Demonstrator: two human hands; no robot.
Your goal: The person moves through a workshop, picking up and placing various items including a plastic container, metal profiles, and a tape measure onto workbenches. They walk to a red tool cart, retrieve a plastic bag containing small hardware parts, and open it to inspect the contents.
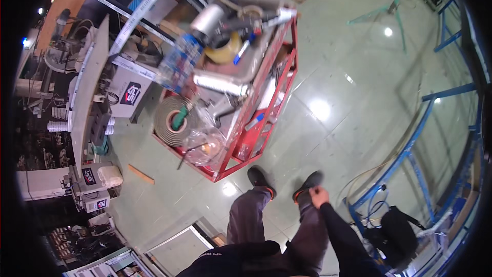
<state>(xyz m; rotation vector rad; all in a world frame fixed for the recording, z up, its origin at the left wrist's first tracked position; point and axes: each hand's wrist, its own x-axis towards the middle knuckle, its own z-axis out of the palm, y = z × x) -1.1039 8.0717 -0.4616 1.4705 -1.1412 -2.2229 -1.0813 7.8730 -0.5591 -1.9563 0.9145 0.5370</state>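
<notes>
I am standing on a pale green tiled floor, looking down at my grey trousers and dark shoes [261, 180]. My right hand [319, 196] hangs by my right knee in a dark sleeve, fingers curled; whether it holds anything I cannot tell. My left hand is out of view. Just ahead of my feet stands a red metal cart [277, 79] loaded with rolls of tape, metal tubes, a coiled grey strip [171, 118] and a clear plastic bag [205, 146].
A grey workbench with machines and boxes [87, 107] runs along the left. Blue metal frames [425, 123] and a black bag [394, 233] with cables stand at the right. A small wooden strip [140, 174] lies on the floor.
</notes>
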